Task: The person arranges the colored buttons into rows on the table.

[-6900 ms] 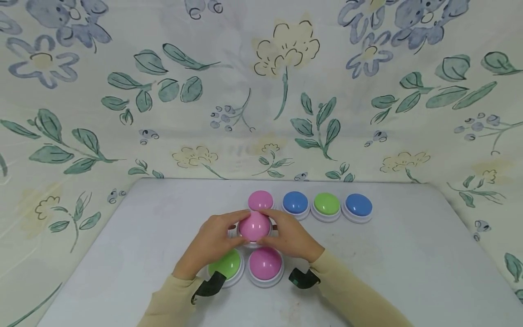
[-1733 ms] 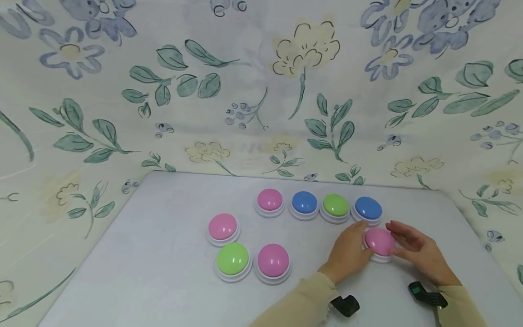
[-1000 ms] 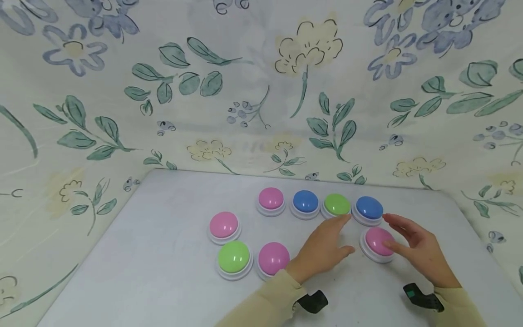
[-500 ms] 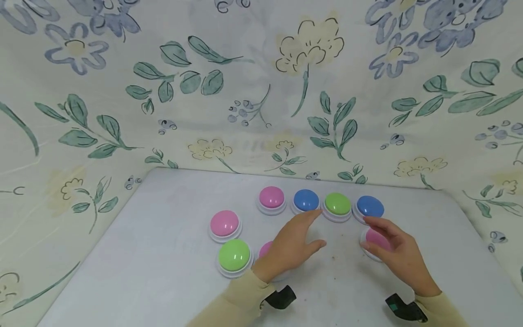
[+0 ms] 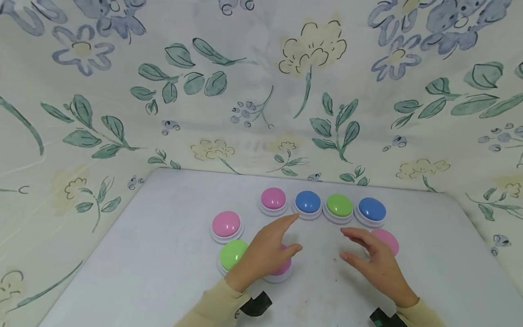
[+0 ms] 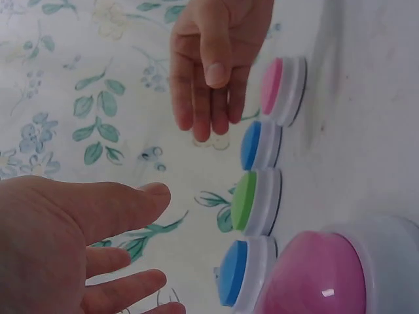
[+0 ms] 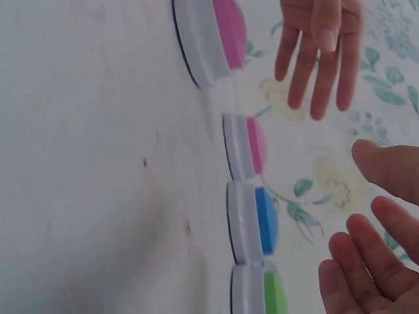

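Note:
My left hand (image 5: 261, 254) hovers with fingers apart, partly covering a green push button (image 5: 233, 252) and a pink push button (image 5: 283, 267) at front left. To its right, my right hand (image 5: 376, 263) hangs with thumb and fingers spread around nothing. Behind that hand, partly hidden, a pink push button (image 5: 387, 241) sits on its white base. In the left wrist view the front pink button (image 6: 317, 278) looms large below my left hand (image 6: 85, 242). Both hands are apart, palms facing, in the right wrist view, where the right hand (image 7: 380, 255) is near.
Along the back stand a pink button (image 5: 273, 198), a blue one (image 5: 308, 201), a green one (image 5: 339, 205) and another blue one (image 5: 372, 209). One more pink button (image 5: 226, 224) is at the left. All rest on a white table (image 5: 163, 254) before a floral cloth (image 5: 261, 91).
Earlier both hands held a pink button at middle left; a pink button now stands at front right. The hands have let go of it, both moving left, the left hand farther.

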Demonstrator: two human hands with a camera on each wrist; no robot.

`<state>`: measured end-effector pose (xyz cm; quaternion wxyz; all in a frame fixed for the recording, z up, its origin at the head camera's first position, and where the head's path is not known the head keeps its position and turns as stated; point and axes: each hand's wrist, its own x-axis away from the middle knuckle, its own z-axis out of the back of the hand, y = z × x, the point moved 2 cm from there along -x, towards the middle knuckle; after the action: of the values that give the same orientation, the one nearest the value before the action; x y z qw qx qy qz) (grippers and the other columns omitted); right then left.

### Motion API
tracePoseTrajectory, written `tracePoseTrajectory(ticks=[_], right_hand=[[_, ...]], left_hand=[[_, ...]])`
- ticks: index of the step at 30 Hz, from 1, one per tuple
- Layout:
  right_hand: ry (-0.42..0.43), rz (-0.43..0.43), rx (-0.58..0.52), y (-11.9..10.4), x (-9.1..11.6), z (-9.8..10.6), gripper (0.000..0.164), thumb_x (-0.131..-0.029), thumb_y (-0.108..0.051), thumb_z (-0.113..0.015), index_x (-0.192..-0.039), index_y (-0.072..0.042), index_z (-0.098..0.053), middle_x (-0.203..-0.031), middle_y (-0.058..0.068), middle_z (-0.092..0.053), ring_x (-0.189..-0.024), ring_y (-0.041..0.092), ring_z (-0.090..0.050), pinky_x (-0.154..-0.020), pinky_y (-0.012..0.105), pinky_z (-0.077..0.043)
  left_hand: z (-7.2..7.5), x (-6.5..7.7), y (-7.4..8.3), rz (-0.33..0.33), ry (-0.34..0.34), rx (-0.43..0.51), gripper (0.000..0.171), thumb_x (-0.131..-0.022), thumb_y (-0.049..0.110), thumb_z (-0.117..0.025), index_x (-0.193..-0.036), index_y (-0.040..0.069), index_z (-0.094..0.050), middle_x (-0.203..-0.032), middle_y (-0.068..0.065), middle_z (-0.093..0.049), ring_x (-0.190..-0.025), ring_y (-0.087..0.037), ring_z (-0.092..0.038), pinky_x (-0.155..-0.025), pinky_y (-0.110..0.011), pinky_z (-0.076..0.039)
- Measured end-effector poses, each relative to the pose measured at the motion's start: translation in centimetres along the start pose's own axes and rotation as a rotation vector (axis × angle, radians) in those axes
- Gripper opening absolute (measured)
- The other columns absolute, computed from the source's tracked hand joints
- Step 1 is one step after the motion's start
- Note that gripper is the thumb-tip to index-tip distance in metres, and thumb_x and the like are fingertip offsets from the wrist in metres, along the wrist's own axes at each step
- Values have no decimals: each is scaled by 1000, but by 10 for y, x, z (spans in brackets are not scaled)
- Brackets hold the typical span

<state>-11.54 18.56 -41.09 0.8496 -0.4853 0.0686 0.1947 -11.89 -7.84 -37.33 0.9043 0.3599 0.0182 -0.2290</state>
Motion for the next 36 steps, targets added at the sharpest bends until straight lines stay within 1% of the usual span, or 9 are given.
tracePoseTrajectory(ticks=[3, 5, 10, 15, 18, 23, 26, 30, 36], right_hand=[[-11, 43, 6, 0, -1, -9, 51, -81, -3, -82, -128, -4, -63, -126, 12, -66, -115, 8, -61, -99, 14, -46], [-16, 63, -7, -1, -1, -16, 51, -80, -3, -83, -128, -4, -64, -126, 11, -67, -116, 11, -62, -99, 17, -48], [-17, 84, -29, -7, -2, -31, 49, -83, -7, -82, -128, -6, -64, -125, 7, -67, -115, 14, -63, -99, 22, -50], [-32, 114, -55, -13, -6, -47, 46, -85, -9, -81, -128, -9, -65, -124, 7, -67, -113, 19, -64, -98, 29, -53], [-46, 146, -52, -16, -10, -57, 46, -85, -10, -81, -128, -11, -65, -125, 6, -67, -114, 20, -64, -98, 33, -53], [-97, 174, -42, -22, -16, -71, 52, -82, -11, -84, -130, -13, -64, -126, 6, -67, -116, 19, -63, -99, 36, -53], [-127, 177, -38, -26, -18, -79, 57, -79, -11, -86, -131, -9, -62, -128, 8, -66, -117, 21, -62, -100, 38, -53], [-166, 159, -34, -28, -20, -90, 65, -77, -11, -87, -135, -3, -59, -133, 10, -63, -121, 25, -59, -101, 40, -52], [-209, 149, -26, -27, -19, -102, 69, -79, -15, -87, -139, -1, -55, -136, 11, -60, -120, 31, -59, -101, 45, -52]], left_hand=[[2, 6, -6, 5, 6, -10, 66, -91, 21, -75, -148, 4, -47, -150, -10, -51, -139, -29, -46, -114, -46, -38], [5, 11, -10, 27, 1, -8, 66, -91, 22, -74, -149, 7, -47, -151, -8, -50, -140, -27, -45, -114, -45, -39], [11, 22, -20, 43, -7, -2, 66, -92, 26, -73, -150, 10, -46, -152, -7, -49, -141, -26, -44, -113, -44, -39], [18, 30, -29, 11, -4, -46, 67, -92, 29, -73, -150, 9, -46, -151, -6, -50, -140, -25, -45, -113, -44, -40], [20, 34, -35, -7, -25, -76, 67, -93, 29, -73, -150, 8, -46, -151, -7, -50, -140, -25, -45, -113, -44, -40], [21, 40, -42, -68, -56, -143, 68, -91, 27, -75, -149, 4, -46, -147, -10, -53, -137, -27, -48, -112, -46, -41], [22, 44, -45, -93, -66, -180, 71, -90, 27, -77, -149, 5, -46, -147, -10, -54, -135, -29, -50, -111, -48, -42], [22, 46, -48, -129, -84, -238, 74, -88, 30, -78, -149, 5, -45, -147, -9, -54, -135, -28, -50, -113, -51, -38], [23, 47, -53, -184, -93, -314, 80, -84, 39, -81, -148, 4, -47, -146, -9, -55, -135, -25, -51, -116, -53, -34]])
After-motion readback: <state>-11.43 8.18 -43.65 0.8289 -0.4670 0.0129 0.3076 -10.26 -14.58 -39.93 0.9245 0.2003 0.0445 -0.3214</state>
